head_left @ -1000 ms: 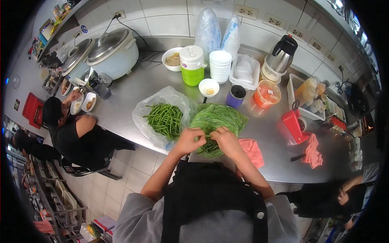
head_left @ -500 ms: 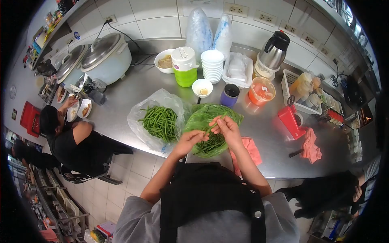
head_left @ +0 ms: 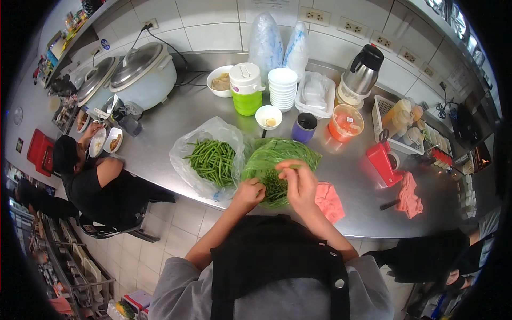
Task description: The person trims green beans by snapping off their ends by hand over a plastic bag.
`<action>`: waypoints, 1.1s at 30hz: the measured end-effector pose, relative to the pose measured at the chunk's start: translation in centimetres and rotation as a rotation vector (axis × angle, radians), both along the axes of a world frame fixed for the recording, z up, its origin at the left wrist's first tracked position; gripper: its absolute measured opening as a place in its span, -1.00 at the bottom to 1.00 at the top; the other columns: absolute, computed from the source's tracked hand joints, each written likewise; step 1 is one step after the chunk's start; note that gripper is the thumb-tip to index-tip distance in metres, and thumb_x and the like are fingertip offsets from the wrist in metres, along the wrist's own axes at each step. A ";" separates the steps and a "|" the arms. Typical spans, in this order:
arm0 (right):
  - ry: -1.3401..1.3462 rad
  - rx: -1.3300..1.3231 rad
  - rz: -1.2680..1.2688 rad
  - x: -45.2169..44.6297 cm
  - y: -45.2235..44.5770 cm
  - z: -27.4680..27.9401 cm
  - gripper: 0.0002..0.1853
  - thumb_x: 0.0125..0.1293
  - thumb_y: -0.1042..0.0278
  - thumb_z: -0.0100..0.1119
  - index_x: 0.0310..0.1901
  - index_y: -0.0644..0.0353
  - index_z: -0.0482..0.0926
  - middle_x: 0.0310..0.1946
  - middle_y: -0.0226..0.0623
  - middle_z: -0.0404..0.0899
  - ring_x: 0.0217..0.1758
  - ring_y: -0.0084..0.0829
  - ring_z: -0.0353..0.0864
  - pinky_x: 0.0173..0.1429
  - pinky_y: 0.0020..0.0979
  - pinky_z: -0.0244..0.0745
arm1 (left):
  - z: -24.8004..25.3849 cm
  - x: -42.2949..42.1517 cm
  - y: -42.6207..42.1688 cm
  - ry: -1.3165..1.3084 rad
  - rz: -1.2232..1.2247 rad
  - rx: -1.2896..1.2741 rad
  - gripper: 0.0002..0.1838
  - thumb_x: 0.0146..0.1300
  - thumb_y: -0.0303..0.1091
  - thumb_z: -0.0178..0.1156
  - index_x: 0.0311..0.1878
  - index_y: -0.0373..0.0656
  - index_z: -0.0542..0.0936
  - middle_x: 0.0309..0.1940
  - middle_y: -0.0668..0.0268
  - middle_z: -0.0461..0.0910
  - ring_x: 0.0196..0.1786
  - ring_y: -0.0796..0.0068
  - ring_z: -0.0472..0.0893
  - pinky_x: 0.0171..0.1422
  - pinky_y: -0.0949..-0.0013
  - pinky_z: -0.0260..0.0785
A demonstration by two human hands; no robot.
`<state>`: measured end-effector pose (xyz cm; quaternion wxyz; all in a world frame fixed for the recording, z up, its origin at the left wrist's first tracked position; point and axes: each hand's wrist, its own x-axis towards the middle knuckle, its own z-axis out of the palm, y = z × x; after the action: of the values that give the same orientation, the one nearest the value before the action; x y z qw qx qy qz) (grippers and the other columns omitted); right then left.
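- Two bare hands work at the lower centre of the frame, just beyond one black apron.
- The left hand has its fingers drawn narrowly together at the near left edge of the green bag; whether anything sits between them, I cannot tell.
- The right hand is raised over the bag's right part, fingertips close together; a bit of green shows there, too blurred to tell whether it is held.
- Two bags lie at the centre: the green one, with small green pieces partly covered by plastic and right hand, and one clear bag on its left.
- Green beans heap in the clear bag, too tangled to count.
- Two pink cloths, one right of the right hand, another farther right.
- One purple cup, one small white bowl and one orange tub stand beyond the bags.
- Behind them, one stack of white bowls, too closely nested to count, and one green-and-white jug.
- Two large cookers at upper left; the farther is partly hidden by the nearer.
- One seated person at left; another person at lower right is cut off.
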<state>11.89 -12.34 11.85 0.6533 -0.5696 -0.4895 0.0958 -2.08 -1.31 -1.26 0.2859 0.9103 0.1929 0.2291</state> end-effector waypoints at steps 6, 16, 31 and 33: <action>-0.269 0.235 0.152 -2.5 4.4 4.3 -0.85 0.32 0.59 0.11 -0.09 0.32 0.55 -0.13 -0.06 0.65 -0.23 -0.18 0.69 -0.13 -0.22 0.58 | -0.4 0.7 0.5 -0.042 0.220 0.101 -0.81 0.16 -0.30 0.20 -0.21 -0.15 0.66 -0.28 0.18 0.59 -0.17 0.01 0.59 -0.10 0.04 0.36; -0.859 -0.869 0.308 0.9 0.2 -12.3 -0.89 0.18 0.35 0.29 -0.27 0.08 0.59 -0.16 -0.28 0.57 0.06 -0.17 0.52 0.10 -0.15 0.43 | -0.1 -1.5 0.6 0.144 -0.007 0.008 -0.84 0.22 -0.29 0.18 -0.23 -0.09 0.68 -0.28 0.22 0.62 -0.15 0.06 0.60 -0.03 0.05 0.39; -0.530 -0.420 0.079 2.4 1.6 -7.9 -0.81 0.11 0.44 0.34 -0.20 0.19 0.64 -0.31 -0.25 0.57 -0.05 -0.12 0.51 0.02 -0.21 0.46 | 5.3 0.2 0.8 0.102 0.051 -0.215 -0.81 0.23 -0.32 0.15 -0.28 -0.22 0.66 -0.36 0.07 0.64 -0.26 -0.04 0.62 -0.15 0.10 0.45; -0.489 -0.394 0.098 2.6 1.7 -8.3 -0.78 0.14 0.45 0.34 -0.15 0.21 0.67 -0.33 -0.27 0.57 -0.17 -0.21 0.56 -0.08 -0.30 0.50 | 5.6 0.3 0.7 0.105 0.065 -0.222 -0.82 0.21 -0.35 0.15 -0.28 -0.24 0.66 -0.37 0.05 0.63 -0.29 -0.03 0.62 -0.19 0.16 0.46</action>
<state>14.46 -10.64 3.52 0.3880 -0.6671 -0.6308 0.0804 -1.77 -0.60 4.30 0.3668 0.8770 0.2613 0.1675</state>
